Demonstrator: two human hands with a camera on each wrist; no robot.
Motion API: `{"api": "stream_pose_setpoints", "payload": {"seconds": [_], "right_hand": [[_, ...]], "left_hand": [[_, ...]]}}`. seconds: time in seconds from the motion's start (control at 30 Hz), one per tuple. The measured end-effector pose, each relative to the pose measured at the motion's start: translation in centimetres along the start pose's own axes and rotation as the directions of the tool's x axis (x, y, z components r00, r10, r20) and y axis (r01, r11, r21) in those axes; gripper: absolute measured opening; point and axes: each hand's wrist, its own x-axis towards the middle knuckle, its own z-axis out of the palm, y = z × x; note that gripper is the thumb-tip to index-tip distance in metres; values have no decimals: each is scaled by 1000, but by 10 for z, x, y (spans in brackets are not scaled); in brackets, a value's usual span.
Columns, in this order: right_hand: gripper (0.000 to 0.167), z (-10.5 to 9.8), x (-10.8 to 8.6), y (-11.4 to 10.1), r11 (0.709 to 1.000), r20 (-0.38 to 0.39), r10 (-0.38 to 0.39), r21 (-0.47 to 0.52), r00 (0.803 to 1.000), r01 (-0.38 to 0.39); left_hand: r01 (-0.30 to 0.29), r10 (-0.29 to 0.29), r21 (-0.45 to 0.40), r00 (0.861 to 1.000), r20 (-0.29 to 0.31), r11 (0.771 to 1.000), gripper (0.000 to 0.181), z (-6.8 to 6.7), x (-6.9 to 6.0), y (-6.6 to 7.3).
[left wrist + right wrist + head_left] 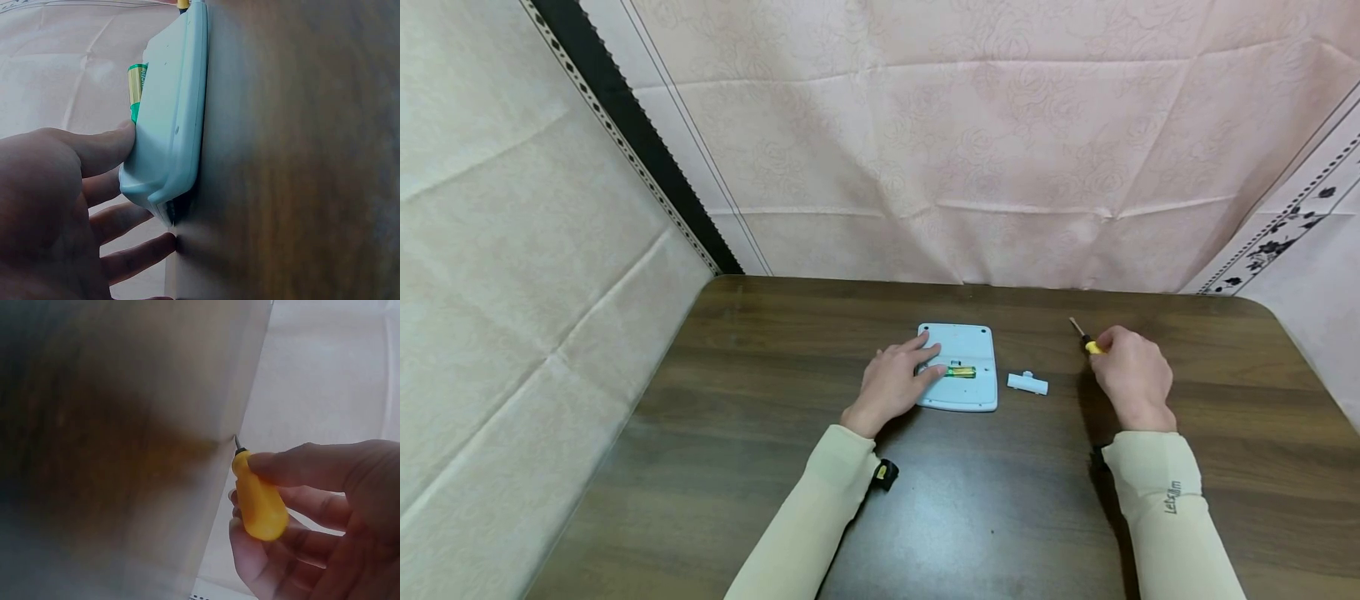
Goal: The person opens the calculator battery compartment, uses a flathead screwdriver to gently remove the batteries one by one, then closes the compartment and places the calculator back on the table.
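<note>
left hand (893,382) spread, palm down, right hand (1133,373) curled in a grip, both forearms (808,521) stretched forward

Blue device (964,352), cover (1027,383) on brown table (955,500)

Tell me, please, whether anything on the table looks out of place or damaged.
The small blue cover lies loose beside the blue device, and the uncovered green battery pokes above the device's back in the left wrist view. With a screwdriver in the right hand, that is probably deliberate; I see no spill or damage.

Glare on tabletop (925,525); wrist views dimmer, partly blurred.
</note>
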Motion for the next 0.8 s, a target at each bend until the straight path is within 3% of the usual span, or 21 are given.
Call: {"api": "stream_pose_setpoints", "payload": {"seconds": [0.23,0.8], "right_hand": [[33,2,0,-1,1000,72,29,-11,997,-28],[42,2,0,-1,998,142,64,-5,988,-64]], "left_hand": [[6,-6,6,1000,0,1000,49,0,0,0],[6,-6,3,1000,1,1000,48,1,2,0]]}}
